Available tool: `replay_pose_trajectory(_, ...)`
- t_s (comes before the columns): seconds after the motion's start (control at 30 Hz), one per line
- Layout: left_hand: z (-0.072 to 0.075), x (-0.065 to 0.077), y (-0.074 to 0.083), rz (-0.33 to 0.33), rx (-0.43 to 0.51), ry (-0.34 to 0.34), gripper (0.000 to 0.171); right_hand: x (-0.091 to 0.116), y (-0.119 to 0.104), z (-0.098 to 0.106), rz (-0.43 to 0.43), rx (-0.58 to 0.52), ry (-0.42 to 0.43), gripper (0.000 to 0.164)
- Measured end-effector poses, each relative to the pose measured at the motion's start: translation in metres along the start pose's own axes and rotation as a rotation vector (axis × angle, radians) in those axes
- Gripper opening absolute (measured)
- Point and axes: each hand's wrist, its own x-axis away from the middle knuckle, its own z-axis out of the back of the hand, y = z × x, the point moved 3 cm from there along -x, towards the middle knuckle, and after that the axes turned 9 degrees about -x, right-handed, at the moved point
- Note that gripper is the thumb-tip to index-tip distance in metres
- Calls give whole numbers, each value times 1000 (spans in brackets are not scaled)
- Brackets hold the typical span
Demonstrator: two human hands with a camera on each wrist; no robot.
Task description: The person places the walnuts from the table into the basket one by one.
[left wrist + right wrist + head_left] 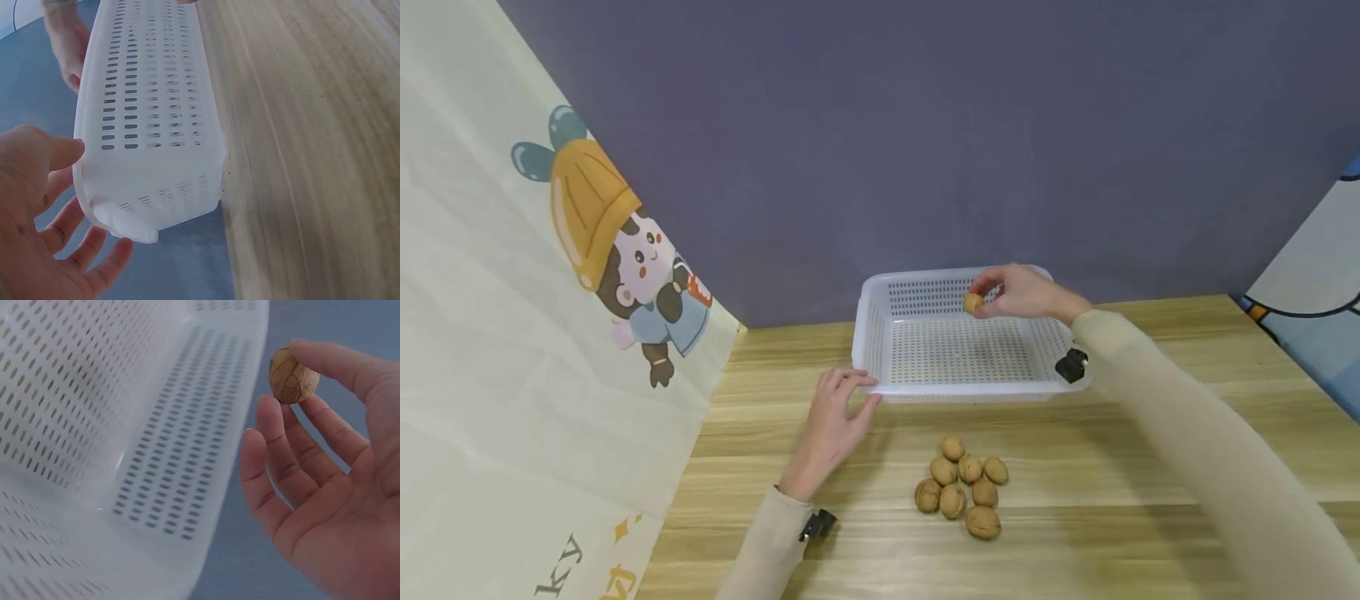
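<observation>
A white perforated plastic basket (958,389) sits on the wooden table. My right hand (1024,292) is over its far right part, pinching a walnut (294,376) between thumb and fingertips. My left hand (837,427) holds the basket's rim at the near left corner. Its thumb (65,152) lies against the rim while the index fingertip goes behind it; the other fingers are spread below. Several walnuts (952,501) lie in a loose cluster on the table in front of the basket.
The wooden table (1112,517) runs back to a dark grey-blue wall (925,150), close behind the basket. A pale sheet with a cartoon figure (647,250) borders the left side, and another printed sheet (1315,283) borders the right.
</observation>
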Motion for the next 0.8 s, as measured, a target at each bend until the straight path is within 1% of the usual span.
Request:
replay_pose_trajectory(0.13, 1, 0, 0, 4, 4, -2, 24, -17, 16, -7, -30, -31, 33, 44)
replay_pose_trajectory(0.2, 1, 0, 0, 1, 0, -5, 24, -22, 24, -12, -60, -64, 27, 45)
replay_pose_trajectory(0.3, 0, 0, -1, 0, -9, -10, 24, -25, 34, -18, -115, -114, -9, 49)
replay_pose_trajectory(0.53, -1, -2, -2, 18, -12, -4, 24, -31, 52, -28, -197, -148, -119, 56)
replay_pose_trajectory(0.7, -2, -1, -2, 27, -19, -25, 23, -32, 69, -37, -253, -164, -146, 55)
replay_pose_trajectory(0.8, -2, -1, -2, 23, -22, -24, 23, -30, 77, -41, -298, -179, -160, 55)
